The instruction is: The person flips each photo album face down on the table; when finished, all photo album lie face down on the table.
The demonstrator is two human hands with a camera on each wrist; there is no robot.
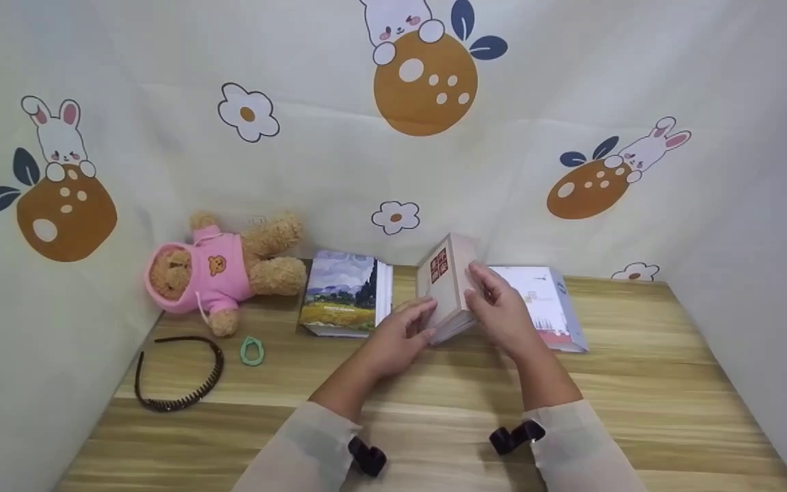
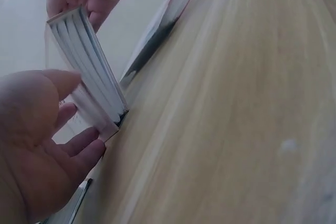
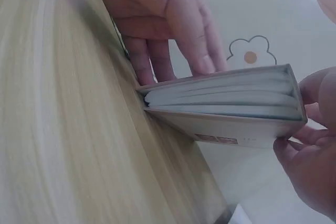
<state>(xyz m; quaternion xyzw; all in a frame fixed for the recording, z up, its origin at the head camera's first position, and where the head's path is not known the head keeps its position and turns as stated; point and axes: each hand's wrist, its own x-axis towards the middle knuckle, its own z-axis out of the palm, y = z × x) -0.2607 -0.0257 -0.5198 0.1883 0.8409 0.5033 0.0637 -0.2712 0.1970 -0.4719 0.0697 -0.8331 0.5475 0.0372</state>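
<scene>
A thick beige photo album (image 1: 443, 283) with a red square print on its cover stands tilted between both hands. My left hand (image 1: 400, 338) holds its lower left part, fingertips at the cover and bottom edge. On the spine side, my right hand (image 1: 506, 314) grips it from the right. Seen from below in the left wrist view, the album (image 2: 86, 61) shows thick white leaves between its covers. In the right wrist view my right hand (image 3: 310, 166) pinches the spine corner, and my left hand (image 3: 163, 19) touches the opposite cover.
A landscape-covered album (image 1: 340, 294) lies left of the hands; a white one with a grey spine (image 1: 537, 301) lies to the right. Farther left are a teddy bear (image 1: 219, 266) in a pink hoodie, a green hair tie (image 1: 252, 351) and a dark headband (image 1: 178, 403). A printed cloth (image 1: 325, 171) backs the table.
</scene>
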